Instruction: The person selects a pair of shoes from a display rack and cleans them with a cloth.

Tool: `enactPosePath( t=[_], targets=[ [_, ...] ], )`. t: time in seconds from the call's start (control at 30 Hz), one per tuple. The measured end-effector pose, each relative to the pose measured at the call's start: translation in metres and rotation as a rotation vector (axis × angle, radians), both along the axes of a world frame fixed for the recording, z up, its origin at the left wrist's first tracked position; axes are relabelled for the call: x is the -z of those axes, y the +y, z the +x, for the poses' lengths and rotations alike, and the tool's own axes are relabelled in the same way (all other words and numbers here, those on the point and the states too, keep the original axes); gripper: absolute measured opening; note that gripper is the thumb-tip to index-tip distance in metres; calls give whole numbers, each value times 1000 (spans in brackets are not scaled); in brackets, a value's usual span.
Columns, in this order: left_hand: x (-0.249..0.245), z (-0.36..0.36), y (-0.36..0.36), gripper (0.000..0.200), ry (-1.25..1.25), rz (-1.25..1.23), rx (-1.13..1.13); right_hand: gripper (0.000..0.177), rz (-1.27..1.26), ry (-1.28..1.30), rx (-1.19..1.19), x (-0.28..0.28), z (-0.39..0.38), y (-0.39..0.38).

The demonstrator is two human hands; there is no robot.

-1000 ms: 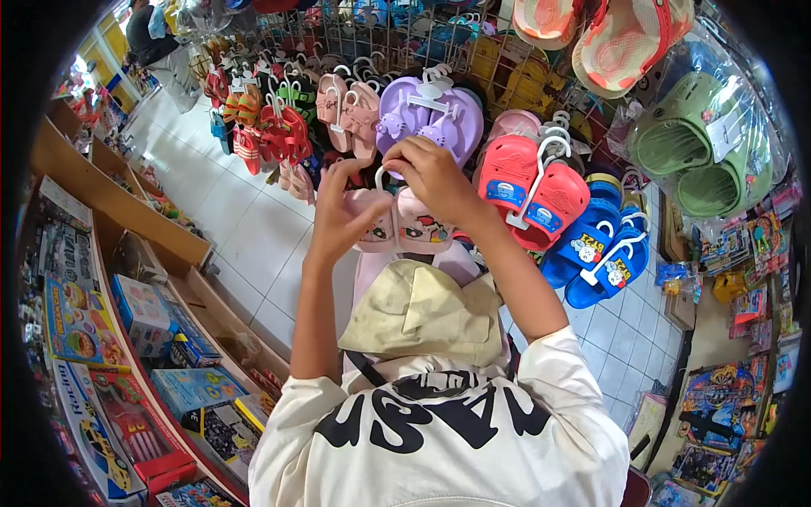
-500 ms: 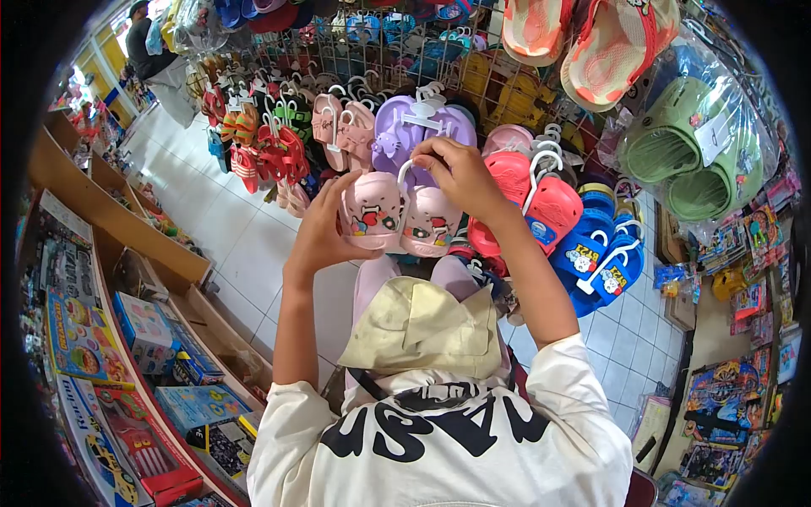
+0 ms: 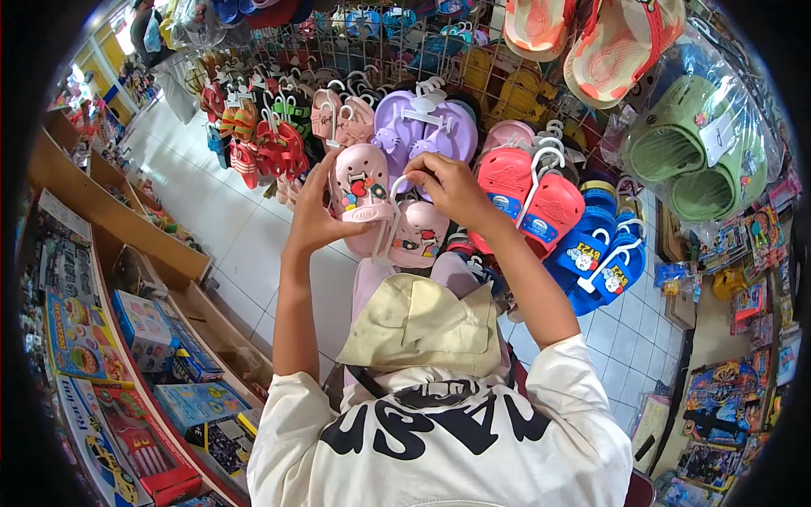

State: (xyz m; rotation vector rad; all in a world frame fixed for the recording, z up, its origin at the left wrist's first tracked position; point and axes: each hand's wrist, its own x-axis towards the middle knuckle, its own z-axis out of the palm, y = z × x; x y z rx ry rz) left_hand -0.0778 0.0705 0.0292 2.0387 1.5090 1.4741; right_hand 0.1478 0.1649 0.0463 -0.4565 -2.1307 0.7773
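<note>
My left hand [image 3: 319, 213] is closed around a pale pink clog [image 3: 361, 179] with colourful charms on its toe, thumb under its edge. Its matching pink clog [image 3: 422, 226] hangs lower, to the right. Between the two runs a white plastic hanger [image 3: 389, 226], and the fingers of my right hand [image 3: 450, 188] pinch its hook. Behind them hang lilac sandals [image 3: 456, 133]. Red clogs [image 3: 507, 182] hang just right of my right hand.
Blue slippers [image 3: 604, 266] hang farther right, near bagged green clogs [image 3: 676, 139]. More footwear hangs from a wire grid [image 3: 481, 63]. Boxed toys [image 3: 84, 338] line a wooden shelf [image 3: 182, 253] on the left. A person [image 3: 144, 34] stands at the far left back.
The left clog has been lifted and tilted upright in my left hand, while its mate has dropped slightly and tipped. My right hand has shifted slightly left and down with the hook.
</note>
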Motion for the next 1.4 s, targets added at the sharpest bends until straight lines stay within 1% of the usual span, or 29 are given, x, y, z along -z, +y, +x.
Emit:
enactPosePath(
  t=[0.03, 0.13, 0.23, 0.27, 0.33, 0.4, 0.43, 0.47, 0.57, 0.67, 0.73, 0.8, 0.83, 0.93, 0.97, 1.07, 1.1, 1.2, 1.23, 1.3, 1.33, 1.4],
  targets=[
    [-1, 0, 2, 107, -4, 1, 0, 13, 9, -7, -1, -2, 2, 0],
    [9, -12, 16, 104, -342, -157, 50, 10, -115, -25, -17, -16, 10, -12],
    [18, -22, 20, 100, -470, -198, 98, 11, -62, -3, 2, -15, 19, -11],
    [24, -24, 22, 99, -501, -207, 112, 10, -22, 43, 43, -13, 20, -8],
    [31, -22, 21, 102, -445, -172, 85, 10, 57, 133, 125, -11, 21, -3],
    [35, -18, 21, 105, -431, -143, 87, 10, -2, 144, 222, -17, 25, 1],
    [36, -20, 20, 109, -402, -172, 71, 10, -29, 131, 268, -22, 28, 6],
    [36, -20, 19, 109, -341, -164, 62, 10, -56, 118, 314, -26, 30, 9],
    [36, -18, 15, 111, -160, -113, 12, 10, -12, 134, 321, -35, 33, 12],
    [55, -24, 18, 113, 101, -156, -64, 9, -1, 155, 300, -34, 30, 17],
    [61, -19, 17, 111, 41, -169, -26, 9, -3, 150, 281, -37, 24, 16],
    [69, -14, 17, 110, -60, -168, 25, 10, 72, 156, 238, -40, 18, 18],
    [69, -9, 13, 110, -124, -208, 39, 11, 107, 157, 213, -41, 14, 18],
    [87, -10, 12, 113, -64, -384, -4, 12, 171, 112, 170, -46, 4, 17],
    [92, -10, 10, 118, -208, -530, 58, 12, 171, 95, 160, -51, 1, 14],
    [115, -16, 8, 121, -131, -607, 116, 12, 170, 71, 106, -56, -8, 10],
    [122, -21, 8, 115, -62, -549, 127, 11, 210, 79, 80, -55, -10, 11],
    [66, -20, 1, 107, -122, -338, 253, 10, 260, 37, 73, -56, -16, 6],
    [49, -12, 3, 91, -257, -112, 319, 9, 277, 42, 56, -54, -17, 5],
    [3, 13, 5, 67, -185, 37, 135, 9, 294, 35, 33, -55, -18, 3],
    [-9, 23, 9, 56, -146, 112, 40, 9, 304, 34, 19, -55, -19, 2],
    [-14, 33, 21, 33, -54, 69, -60, 11, 276, 31, 31, -54, -21, 0]
  ],
)
